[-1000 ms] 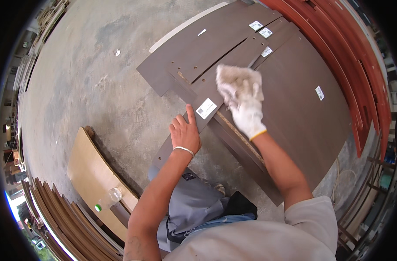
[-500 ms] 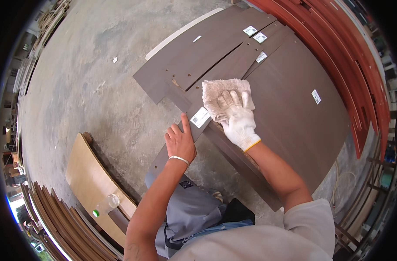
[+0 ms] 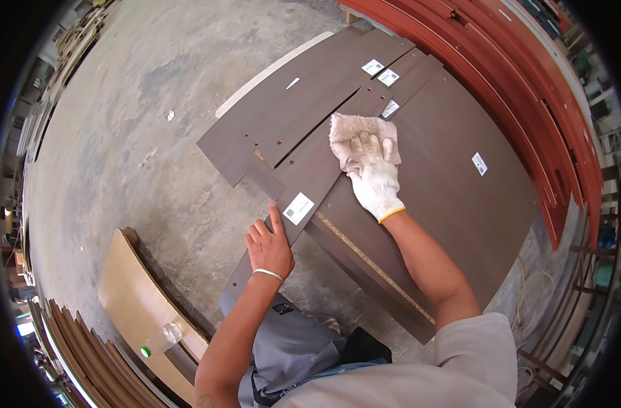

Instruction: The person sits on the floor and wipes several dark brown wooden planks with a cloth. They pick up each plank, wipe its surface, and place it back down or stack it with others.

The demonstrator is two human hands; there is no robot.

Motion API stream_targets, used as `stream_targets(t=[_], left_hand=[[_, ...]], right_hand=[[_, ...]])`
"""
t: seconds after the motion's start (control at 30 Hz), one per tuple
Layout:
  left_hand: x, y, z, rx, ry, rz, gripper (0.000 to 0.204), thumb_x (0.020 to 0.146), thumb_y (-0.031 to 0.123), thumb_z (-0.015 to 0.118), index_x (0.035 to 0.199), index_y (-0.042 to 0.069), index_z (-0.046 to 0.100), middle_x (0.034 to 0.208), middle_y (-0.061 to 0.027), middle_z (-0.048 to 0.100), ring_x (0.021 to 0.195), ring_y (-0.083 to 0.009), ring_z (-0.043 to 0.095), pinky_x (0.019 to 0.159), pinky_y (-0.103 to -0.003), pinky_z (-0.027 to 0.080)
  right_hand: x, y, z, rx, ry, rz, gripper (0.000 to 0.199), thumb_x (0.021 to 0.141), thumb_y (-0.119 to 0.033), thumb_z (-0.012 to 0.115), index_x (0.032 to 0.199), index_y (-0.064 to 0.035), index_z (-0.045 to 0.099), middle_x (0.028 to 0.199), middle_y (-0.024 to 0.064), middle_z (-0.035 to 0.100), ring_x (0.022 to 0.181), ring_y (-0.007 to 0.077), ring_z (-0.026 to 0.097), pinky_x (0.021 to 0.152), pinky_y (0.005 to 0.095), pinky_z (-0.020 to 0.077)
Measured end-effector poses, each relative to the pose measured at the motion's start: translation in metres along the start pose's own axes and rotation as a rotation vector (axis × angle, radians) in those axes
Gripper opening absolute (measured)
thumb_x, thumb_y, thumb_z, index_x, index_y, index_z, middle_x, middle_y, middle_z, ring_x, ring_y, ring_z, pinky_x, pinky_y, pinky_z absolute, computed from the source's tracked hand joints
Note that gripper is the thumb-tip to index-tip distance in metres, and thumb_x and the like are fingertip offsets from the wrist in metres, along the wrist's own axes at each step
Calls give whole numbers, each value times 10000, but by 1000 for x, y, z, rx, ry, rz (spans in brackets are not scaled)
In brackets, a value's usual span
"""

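Note:
My bare left hand (image 3: 270, 246), with a pale band at the wrist, grips the near end of a long narrow dark brown board (image 3: 320, 175). Its index finger stretches along the board's left edge while the other fingers curl; the thumb is hidden. A white label (image 3: 299, 208) sits on the board just beyond that hand. My right hand (image 3: 376, 178), in a white knit glove with a yellow cuff edge, presses a folded, pale pinkish towel (image 3: 365, 127) flat against the narrow board and the wide brown panel (image 3: 453, 204) beside it.
More brown panels with drilled holes (image 3: 280, 143) lie under and beyond the board. Long red-brown boards (image 3: 487, 88) are stacked at the far right. At the lower left are a light wood panel (image 3: 137, 292), a plastic bottle (image 3: 162, 339) with a green cap and stacked brown strips (image 3: 86, 347).
My right hand has slid the towel farther up along the board, away from the label, uncovering a raw chipboard edge. The left hand keeps its hold. The whole view has shifted slightly.

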State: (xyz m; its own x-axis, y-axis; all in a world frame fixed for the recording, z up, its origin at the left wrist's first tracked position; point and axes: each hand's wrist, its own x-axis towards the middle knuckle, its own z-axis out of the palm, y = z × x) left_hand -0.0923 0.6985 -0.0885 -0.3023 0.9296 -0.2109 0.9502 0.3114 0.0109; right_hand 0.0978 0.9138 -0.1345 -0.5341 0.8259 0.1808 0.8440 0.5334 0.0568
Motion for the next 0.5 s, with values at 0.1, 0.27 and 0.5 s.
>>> stream_targets(t=[0.1,0.27,0.5], left_hand=[[-4,-7,2,36,63,15,1009,744,93,721,1592,-45,192,1095,-236,491,957,-349,513,837,-428,414],[-1,3,4,26,52,27,966,767,105,707,1588,-41,218,1092,-227,503,956,-338,520,832,-416,417],[0,5,4,50,42,-2,955,781,111,703,1592,-31,221,1098,-219,511,978,-337,529,861,-417,424]], right_hand=[[30,21,-19,100,-48,13,581,985,-400,564,1502,-139,515,1562,69,490,1488,262,354,1250,498,122],[111,88,-21,148,-101,418,607,990,-446,556,1525,-168,491,1610,125,412,1506,384,297,1230,438,244],[59,49,-10,269,32,312,643,979,-405,597,1543,-137,445,1583,169,412,1461,432,324,1231,465,266]])
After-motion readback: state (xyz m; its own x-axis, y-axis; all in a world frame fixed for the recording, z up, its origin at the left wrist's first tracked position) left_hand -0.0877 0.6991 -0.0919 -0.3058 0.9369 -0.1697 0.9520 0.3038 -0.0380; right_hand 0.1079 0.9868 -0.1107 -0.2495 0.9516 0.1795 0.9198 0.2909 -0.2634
